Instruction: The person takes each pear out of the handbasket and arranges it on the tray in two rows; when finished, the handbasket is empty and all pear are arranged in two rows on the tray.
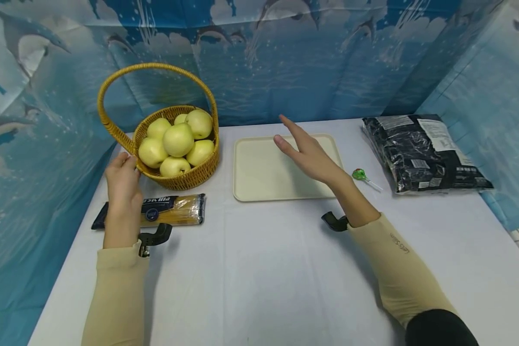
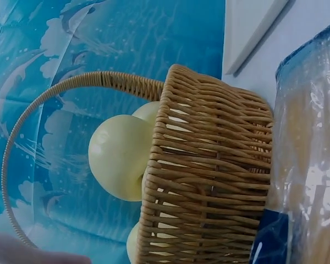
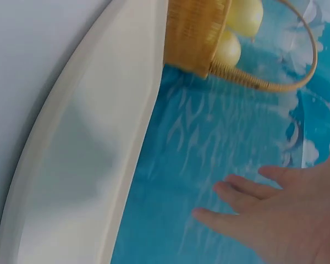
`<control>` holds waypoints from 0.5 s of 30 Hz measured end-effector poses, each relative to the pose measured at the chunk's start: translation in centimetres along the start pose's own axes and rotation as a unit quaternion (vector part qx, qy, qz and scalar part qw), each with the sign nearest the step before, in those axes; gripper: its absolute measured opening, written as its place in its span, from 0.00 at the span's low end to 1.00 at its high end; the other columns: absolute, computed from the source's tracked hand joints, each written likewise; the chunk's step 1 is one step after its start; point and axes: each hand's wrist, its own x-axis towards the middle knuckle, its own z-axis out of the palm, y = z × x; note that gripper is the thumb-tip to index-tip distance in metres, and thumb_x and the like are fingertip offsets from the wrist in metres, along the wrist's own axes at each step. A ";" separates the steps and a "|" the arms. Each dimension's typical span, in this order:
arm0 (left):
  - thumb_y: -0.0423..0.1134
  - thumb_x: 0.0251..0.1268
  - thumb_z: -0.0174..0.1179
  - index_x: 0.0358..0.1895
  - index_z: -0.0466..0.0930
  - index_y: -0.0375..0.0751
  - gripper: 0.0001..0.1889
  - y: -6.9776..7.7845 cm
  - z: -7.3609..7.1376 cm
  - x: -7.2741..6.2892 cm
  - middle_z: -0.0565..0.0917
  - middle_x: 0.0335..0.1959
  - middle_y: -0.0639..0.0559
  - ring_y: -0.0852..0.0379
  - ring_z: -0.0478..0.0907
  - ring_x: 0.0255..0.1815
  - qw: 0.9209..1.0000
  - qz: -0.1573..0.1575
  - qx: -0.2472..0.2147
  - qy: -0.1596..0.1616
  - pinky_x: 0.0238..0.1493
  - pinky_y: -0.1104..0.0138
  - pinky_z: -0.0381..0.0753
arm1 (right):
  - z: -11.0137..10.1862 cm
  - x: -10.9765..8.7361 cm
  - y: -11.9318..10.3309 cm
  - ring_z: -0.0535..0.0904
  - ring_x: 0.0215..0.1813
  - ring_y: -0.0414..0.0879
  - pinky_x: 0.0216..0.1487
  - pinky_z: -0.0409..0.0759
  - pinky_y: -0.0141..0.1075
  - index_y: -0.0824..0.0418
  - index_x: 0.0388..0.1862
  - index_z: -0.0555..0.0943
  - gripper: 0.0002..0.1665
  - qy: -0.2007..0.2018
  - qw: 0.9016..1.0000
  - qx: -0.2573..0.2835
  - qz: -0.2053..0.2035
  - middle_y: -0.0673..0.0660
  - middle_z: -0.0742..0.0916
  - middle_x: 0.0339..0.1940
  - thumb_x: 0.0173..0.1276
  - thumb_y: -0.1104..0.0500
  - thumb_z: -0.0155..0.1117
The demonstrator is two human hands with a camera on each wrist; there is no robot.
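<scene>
A wicker basket (image 1: 186, 180) with a tall arched handle stands at the back left, piled with several pale green apples (image 1: 179, 140). My left hand (image 1: 123, 185) grips it at the left side, where the handle meets the rim; in the left wrist view only a bit of that hand (image 2: 33, 253) shows, beside the handle. Above the cream rectangular tray (image 1: 259, 168) hovers my right hand (image 1: 309, 156), fingers straight and spread, holding nothing. The right wrist view shows those extended fingers (image 3: 231, 192) beyond the tray's edge.
A pack of spaghetti (image 1: 173, 210) lies in front of the basket, partly behind my left wrist. Right of the tray are a green-wrapped lollipop (image 1: 359, 174) and a large black plastic package (image 1: 424, 154). A dolphin-print curtain (image 1: 285, 72) hangs along the table's back edge.
</scene>
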 end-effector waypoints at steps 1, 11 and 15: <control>0.39 0.87 0.43 0.88 0.44 0.48 0.33 -0.1 0.0 0.1 0.48 0.88 0.52 0.59 0.50 0.86 1.000 -0.001 0.002 -0.001 0.83 0.68 0.54 | 0.4 0.2 -0.5 0.48 0.89 0.51 0.84 0.49 0.62 0.37 0.89 0.43 0.52 -0.005 1.000 0.008 0.003 0.49 0.53 0.90 0.75 0.19 0.42; 0.24 0.82 0.41 0.88 0.38 0.54 0.40 -1.5 0.2 0.4 0.48 0.88 0.53 0.59 0.48 0.87 0.998 -0.003 0.058 -0.015 0.82 0.68 0.54 | 4.9 3.4 -5.0 0.57 0.86 0.46 0.83 0.60 0.52 0.42 0.89 0.49 0.46 -0.059 0.990 0.125 0.018 0.48 0.61 0.88 0.81 0.27 0.43; 0.23 0.82 0.40 0.88 0.38 0.54 0.40 -1.8 0.4 0.5 0.49 0.88 0.52 0.59 0.48 0.86 0.998 0.002 0.057 -0.015 0.83 0.68 0.53 | 6.5 4.5 -6.3 0.56 0.87 0.46 0.84 0.59 0.50 0.49 0.89 0.52 0.44 -0.059 0.982 0.178 0.020 0.49 0.62 0.87 0.84 0.31 0.44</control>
